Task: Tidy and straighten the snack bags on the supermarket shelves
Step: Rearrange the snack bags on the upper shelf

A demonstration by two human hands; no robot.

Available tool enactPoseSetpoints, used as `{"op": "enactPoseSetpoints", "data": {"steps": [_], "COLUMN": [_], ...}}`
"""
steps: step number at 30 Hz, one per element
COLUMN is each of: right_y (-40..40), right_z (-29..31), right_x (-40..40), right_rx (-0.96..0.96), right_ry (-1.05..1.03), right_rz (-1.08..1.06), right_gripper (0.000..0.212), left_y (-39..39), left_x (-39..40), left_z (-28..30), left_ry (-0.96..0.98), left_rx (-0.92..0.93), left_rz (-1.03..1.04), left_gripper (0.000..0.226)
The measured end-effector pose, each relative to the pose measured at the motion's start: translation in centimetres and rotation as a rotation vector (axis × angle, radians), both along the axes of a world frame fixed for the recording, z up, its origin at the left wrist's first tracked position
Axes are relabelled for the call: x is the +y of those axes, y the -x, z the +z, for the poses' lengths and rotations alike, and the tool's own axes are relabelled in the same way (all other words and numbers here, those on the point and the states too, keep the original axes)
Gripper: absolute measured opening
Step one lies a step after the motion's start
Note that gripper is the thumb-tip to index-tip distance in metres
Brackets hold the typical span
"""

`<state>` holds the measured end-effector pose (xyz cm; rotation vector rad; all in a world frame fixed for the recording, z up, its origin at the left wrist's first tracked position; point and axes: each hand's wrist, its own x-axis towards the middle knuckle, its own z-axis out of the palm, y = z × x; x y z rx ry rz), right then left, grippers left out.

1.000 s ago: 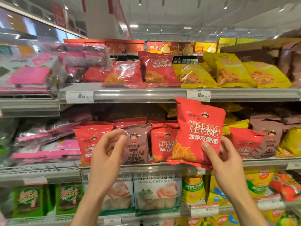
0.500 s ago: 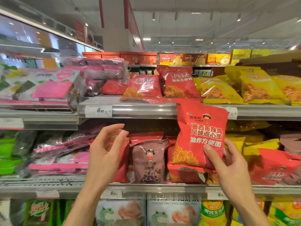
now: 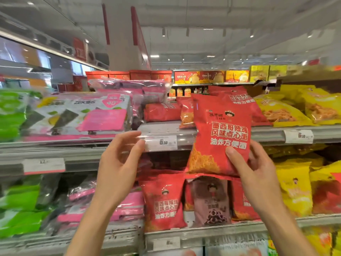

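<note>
My right hand point(image 3: 258, 169) grips the lower right corner of a red snack bag point(image 3: 219, 133), held upright in front of the upper shelf's edge point(image 3: 267, 134). My left hand point(image 3: 120, 163) is raised beside it with fingers apart, holding nothing, its fingertips near the price tag point(image 3: 161, 143). Behind the held bag, more red bags point(image 3: 162, 111) lie flat on the upper shelf. On the shelf below stand a red bag point(image 3: 164, 200) and a brown bag point(image 3: 212, 202).
Yellow bags point(image 3: 284, 111) fill the upper shelf's right side and others point(image 3: 295, 189) the lower right. Pink and green packs point(image 3: 77, 115) lie at the left. Red boxes point(image 3: 129, 74) sit on top at the back.
Both hands have risen from the lower shelf toward the upper one, the right carrying the red bag up. The view has tilted upward with them.
</note>
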<state>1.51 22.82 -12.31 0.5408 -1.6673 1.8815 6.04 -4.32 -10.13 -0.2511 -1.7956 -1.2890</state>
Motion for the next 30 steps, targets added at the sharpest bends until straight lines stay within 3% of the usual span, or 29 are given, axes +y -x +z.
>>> {"op": "enactPoseSetpoints", "data": {"steps": [5, 8, 11, 15, 18, 21, 26, 30], "right_y": [1.1, 2.8, 4.4, 6.1, 6.5, 6.3, 6.7, 7.4], "right_z": [5.6, 8.7, 11.1, 11.8, 11.9, 11.9, 11.4, 11.9], "right_x": [-4.6, -7.5, -10.2, -12.6, -12.9, -12.2, -11.4, -10.9], "right_rx": [0.102, 0.138, 0.118, 0.025, -0.049, -0.007, 0.097, 0.055], "right_ry": [-0.019, -0.022, -0.107, -0.293, -0.549, -0.713, -0.996, -1.138], "right_rz": [0.009, -0.002, -0.011, -0.035, -0.056, -0.061, -0.132, -0.087], "right_gripper": [0.027, 0.032, 0.034, 0.052, 0.073, 0.090, 0.061, 0.061], "left_y": [-0.4, -0.1, 0.9, 1.8, 1.8, 1.9, 1.9, 2.0], "left_x": [-3.1, -4.8, -5.8, -5.9, -5.8, -5.6, -5.1, -5.0], "left_z": [3.2, 4.8, 5.6, 5.6, 5.2, 5.0, 5.1, 5.0], "left_ry": [0.205, 0.371, 0.459, 0.476, 0.474, 0.476, 0.463, 0.467], "left_rx": [0.077, 0.124, 0.055, -0.036, -0.019, -0.022, -0.040, -0.044], "left_rz": [0.153, 0.310, 0.432, 0.437, 0.452, 0.469, 0.487, 0.486], "left_gripper": [0.015, 0.021, 0.027, 0.026, 0.023, 0.022, 0.023, 0.024]}}
